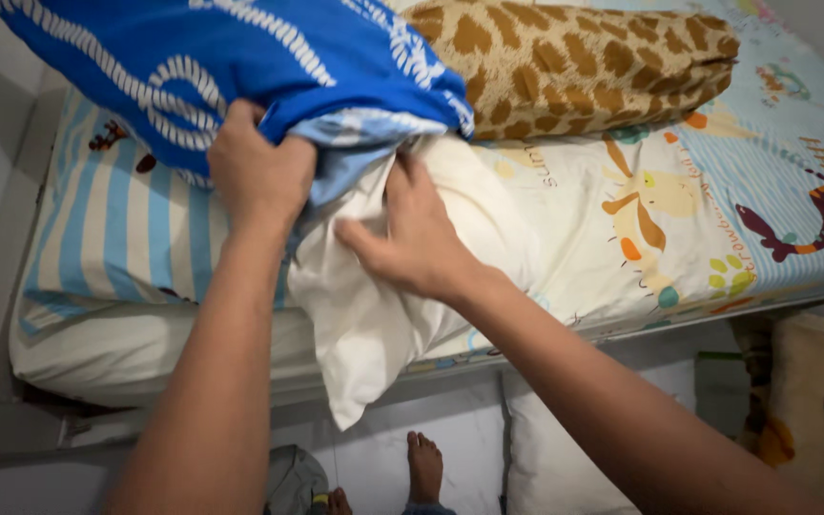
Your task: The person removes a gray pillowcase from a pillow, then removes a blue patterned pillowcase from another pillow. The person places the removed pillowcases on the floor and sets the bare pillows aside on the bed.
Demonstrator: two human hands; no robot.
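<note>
My left hand (257, 172) grips the open edge of a blue pillowcase with white rope patterns (240, 57), bunching the cloth. My right hand (417, 234) holds the top of a cream-white pillow (374, 324) whose upper end goes into the pillowcase opening. The lower corner of the pillow hangs over the edge of the bed. Both hands are above the near side of the bed.
The bed carries a cartoon-animal sheet (679, 200) and a blue-striped part (116, 238). A giraffe-print bolster (574, 62) lies at the back. Below are my bare feet (423, 467), a white pillow (545, 458) on the floor, and piled cloth (813, 401) at right.
</note>
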